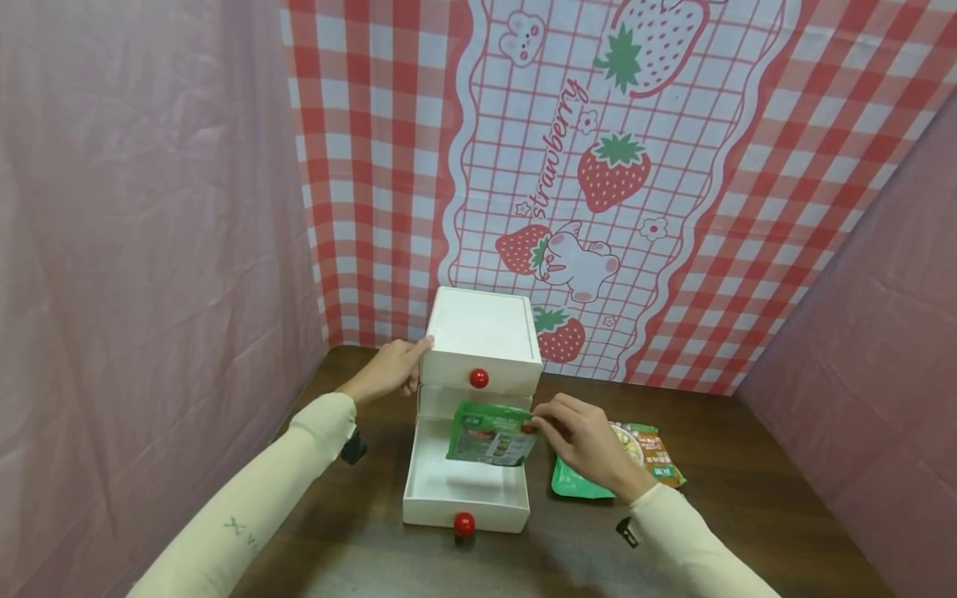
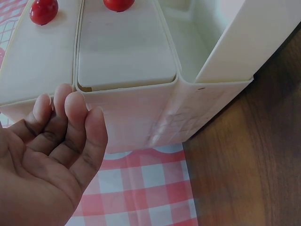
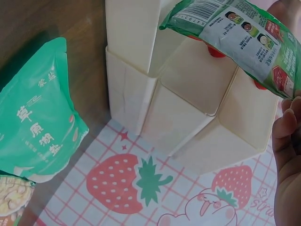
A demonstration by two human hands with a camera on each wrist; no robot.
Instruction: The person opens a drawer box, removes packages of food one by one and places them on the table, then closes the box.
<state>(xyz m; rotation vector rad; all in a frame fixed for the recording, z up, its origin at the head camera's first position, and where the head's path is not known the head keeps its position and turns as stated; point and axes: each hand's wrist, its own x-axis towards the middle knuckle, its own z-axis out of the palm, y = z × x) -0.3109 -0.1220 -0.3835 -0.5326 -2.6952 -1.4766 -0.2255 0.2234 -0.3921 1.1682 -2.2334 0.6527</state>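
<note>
A white drawer cabinet (image 1: 486, 322) with round red knobs stands on the wooden table. Its bottom drawer (image 1: 434, 508) is pulled out; the drawers above are closed. My right hand (image 1: 586, 433) pinches a green printed packet (image 1: 489, 432) by one edge, holding it tilted above the open drawer. The barcode and small printed pictures on that packet (image 3: 240, 35) face the right wrist view. At the cabinet's upper left side is my left hand (image 1: 390, 370), fingertips right at the side wall. In the left wrist view the fingers (image 2: 75, 108) are gently bent and hold nothing.
To the right of the cabinet lie a green pouch (image 1: 574, 482) with white lettering and an orange food packet (image 1: 661, 455), partly behind my right hand. A red-checked strawberry cloth (image 1: 553, 166) hangs behind the cabinet. Pink curtains (image 1: 149, 249) flank the table.
</note>
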